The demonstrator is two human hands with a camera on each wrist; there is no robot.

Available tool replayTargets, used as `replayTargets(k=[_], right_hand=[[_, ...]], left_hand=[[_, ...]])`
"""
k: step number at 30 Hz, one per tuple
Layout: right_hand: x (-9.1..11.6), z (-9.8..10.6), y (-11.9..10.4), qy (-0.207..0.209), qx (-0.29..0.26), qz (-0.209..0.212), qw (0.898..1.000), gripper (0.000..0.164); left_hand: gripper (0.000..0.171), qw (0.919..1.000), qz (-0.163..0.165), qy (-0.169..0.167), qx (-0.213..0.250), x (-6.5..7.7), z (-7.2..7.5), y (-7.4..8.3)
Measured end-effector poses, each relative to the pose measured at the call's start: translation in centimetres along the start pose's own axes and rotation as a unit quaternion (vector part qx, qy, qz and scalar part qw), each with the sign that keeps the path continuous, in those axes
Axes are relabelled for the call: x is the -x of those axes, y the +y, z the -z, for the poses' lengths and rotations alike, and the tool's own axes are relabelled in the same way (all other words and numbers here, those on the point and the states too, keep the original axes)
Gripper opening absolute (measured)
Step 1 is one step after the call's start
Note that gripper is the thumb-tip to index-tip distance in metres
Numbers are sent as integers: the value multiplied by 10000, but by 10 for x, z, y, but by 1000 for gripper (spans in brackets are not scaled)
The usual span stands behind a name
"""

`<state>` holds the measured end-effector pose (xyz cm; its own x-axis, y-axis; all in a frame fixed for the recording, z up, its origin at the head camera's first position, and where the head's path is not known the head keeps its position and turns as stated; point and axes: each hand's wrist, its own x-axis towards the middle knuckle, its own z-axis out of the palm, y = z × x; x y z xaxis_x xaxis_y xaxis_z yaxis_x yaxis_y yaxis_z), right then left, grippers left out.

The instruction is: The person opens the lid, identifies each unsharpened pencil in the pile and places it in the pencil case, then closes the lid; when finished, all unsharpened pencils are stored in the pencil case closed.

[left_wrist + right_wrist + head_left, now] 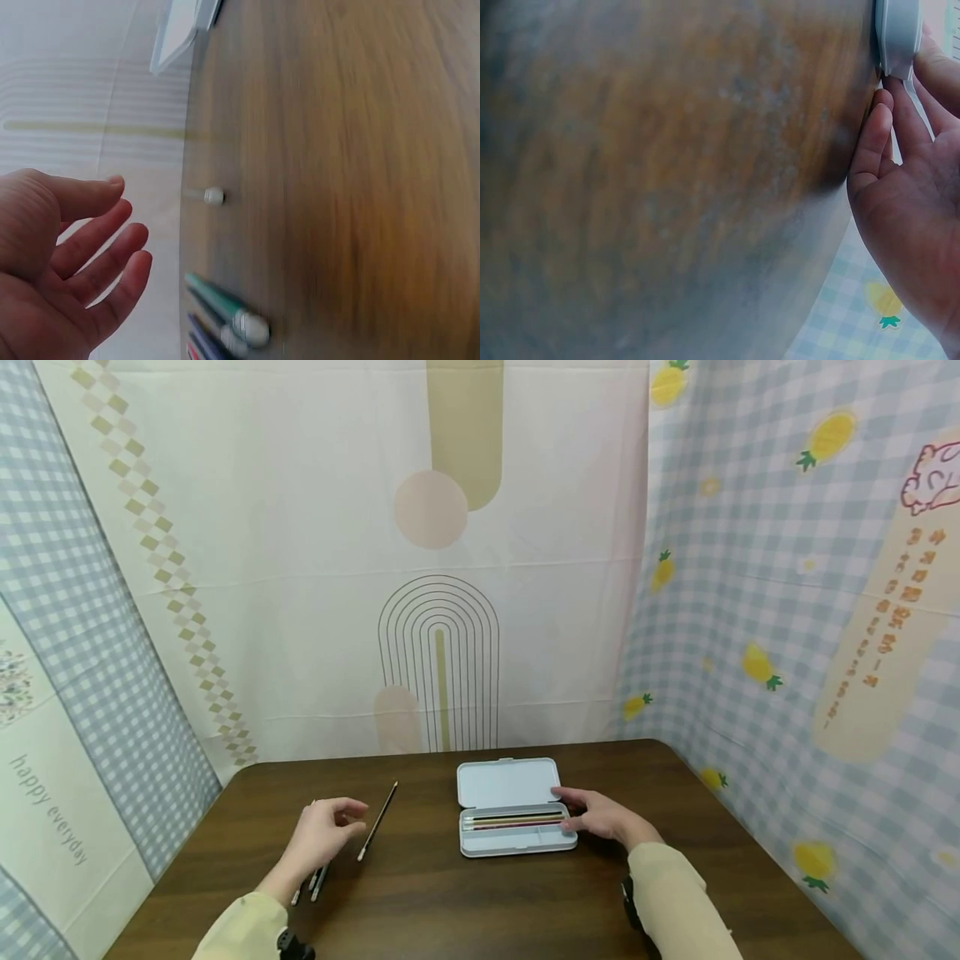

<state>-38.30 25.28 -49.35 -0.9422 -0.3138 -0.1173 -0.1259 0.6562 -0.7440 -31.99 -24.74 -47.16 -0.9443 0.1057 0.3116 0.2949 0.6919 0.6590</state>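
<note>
A white pencil case (480,845) lies on the table with its lid (508,783) raised at the back. Several pencils (510,821) lie in its rear compartment. My right hand (606,818) grips the case's right end, its thumb at the front rim and the other fingers behind in the right wrist view. My left hand (324,833) hovers with loosely bent fingers, nothing between them. To its right lies a single dark pencil (378,820) with a white end. More pencils (320,883) lie partly hidden below the left wrist; one is green (214,298) in the left wrist view.
The brown wooden table (420,910) runs back to a white patterned cloth (300,635). Blue checked cloths hang at both sides, the right one (720,693) printed with pineapples.
</note>
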Motion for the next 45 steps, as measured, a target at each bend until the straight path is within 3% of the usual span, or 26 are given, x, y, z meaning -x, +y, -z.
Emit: replayTargets(k=[5,11,24,45], right_hand=[[2,0,-1,4,-7,-15,10000,69],[3,-1,-2,37,-70,-23,10000,69],[0,-2,0,40,-22,-24,10000,69],[0,-2,1,86,-42,-44,9999,68]], left_hand=[[27,9998,75,18,-182,9,15,-10],[30,9995,231,16,-192,18,23,-18],[37,9991,391,-95,-126,30,22,-23],[41,9988,471,-123,-28,31,18,-22]])
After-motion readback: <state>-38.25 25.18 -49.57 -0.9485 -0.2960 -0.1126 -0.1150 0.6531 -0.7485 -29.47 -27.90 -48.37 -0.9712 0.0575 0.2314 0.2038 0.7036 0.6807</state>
